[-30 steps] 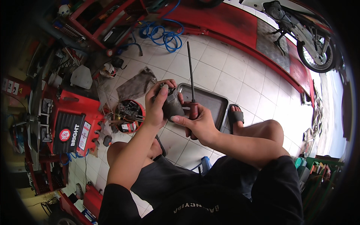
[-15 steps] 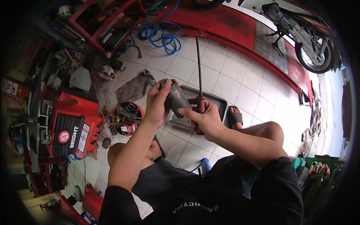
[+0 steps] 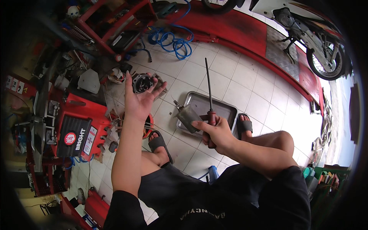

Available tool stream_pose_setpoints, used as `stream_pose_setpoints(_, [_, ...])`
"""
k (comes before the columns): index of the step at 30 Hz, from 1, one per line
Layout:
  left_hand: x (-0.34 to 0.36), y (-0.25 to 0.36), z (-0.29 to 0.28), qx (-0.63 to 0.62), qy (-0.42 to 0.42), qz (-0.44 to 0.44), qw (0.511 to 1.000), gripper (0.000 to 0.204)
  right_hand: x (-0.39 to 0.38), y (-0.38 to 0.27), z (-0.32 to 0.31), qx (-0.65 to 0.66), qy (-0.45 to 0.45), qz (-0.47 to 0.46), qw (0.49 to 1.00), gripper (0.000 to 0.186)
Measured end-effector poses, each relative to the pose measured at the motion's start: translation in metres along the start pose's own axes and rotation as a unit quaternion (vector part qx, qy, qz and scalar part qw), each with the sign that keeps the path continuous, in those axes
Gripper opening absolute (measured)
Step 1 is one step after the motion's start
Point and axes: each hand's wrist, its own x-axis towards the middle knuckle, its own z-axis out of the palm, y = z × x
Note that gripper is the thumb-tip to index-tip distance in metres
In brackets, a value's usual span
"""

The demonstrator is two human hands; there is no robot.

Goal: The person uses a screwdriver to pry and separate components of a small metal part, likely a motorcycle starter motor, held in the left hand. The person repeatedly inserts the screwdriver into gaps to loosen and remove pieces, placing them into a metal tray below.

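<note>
My left hand (image 3: pixel 140 104) is palm up at the left, thumb and fingers curved about a round dark metal end cover (image 3: pixel 142 83) with an open inside. At the centre my right hand (image 3: pixel 221 134) grips a grey metal cylinder, which looks like a starter motor body (image 3: pixel 188 118), its thumb lying along the side. A short shaft with thin prongs sticks out of the body's far-left end. The same hand also holds a screwdriver (image 3: pixel 211 117) by its red handle, the long dark blade pointing up and away. Beneath the right hand's things stands a metal tray (image 3: pixel 220 111).
Behind my left forearm is a red-rimmed round container (image 3: pixel 150 123) with parts. A grimy cloth (image 3: pixel 160 92) lies behind the left fingers. A red and black machine case (image 3: pixel 72 128) stands at the left. Farther off are a coiled blue hose (image 3: pixel 180 45) and a red lift platform (image 3: pixel 234 28) with a motorcycle.
My left hand has come off the motor body and moved up and left, now carrying the round end cover. The right hand keeps the body and the screwdriver. The body's shaft end now shows.
</note>
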Motion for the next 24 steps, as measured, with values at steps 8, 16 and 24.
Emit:
stream_pose_setpoints(8, [-0.009,0.005,0.004,-0.106,-0.052,-0.073,0.990,0.067,0.005,0.008,-0.011,0.003,-0.028,-0.025,0.999,0.046])
stream_pose_setpoints(16, [-0.005,-0.002,0.006,-0.067,-0.064,-0.042,0.995,0.062,0.003,-0.003,-0.013,0.034,-0.056,-0.068,0.996,0.051])
stream_pose_setpoints(24, [-0.011,-0.017,0.004,0.483,-0.099,0.324,0.808,0.043,-0.003,-0.030,-0.027,0.106,-0.136,-0.144,0.974,0.052])
